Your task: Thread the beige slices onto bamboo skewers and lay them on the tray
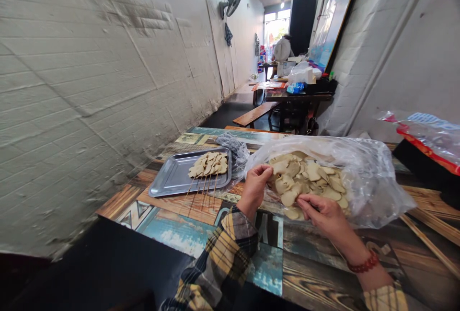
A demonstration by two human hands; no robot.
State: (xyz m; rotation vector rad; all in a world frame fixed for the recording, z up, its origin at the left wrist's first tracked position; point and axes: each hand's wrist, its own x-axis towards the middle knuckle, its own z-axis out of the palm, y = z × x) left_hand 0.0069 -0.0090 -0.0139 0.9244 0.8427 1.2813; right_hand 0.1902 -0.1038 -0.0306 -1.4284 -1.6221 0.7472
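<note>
The work looks partly done: on the grey rectangular metal tray (172,172), a small batch of flat beige slices (208,163) sits on thin wooden sticks (209,184) that jut past the near rim, leaving much of the tray bare. Far more is left, judging by the heap of loose beige slices (319,177) in the open clear plastic bag (373,177) beside it on the patchwork wood-print surface (168,224). The left hand (256,184) has its fingers pinched on slices at the heap's edge; the right hand's (321,213) are closed narrowly at a nearer slice, and whether they also grip a stick I cannot tell.
</note>
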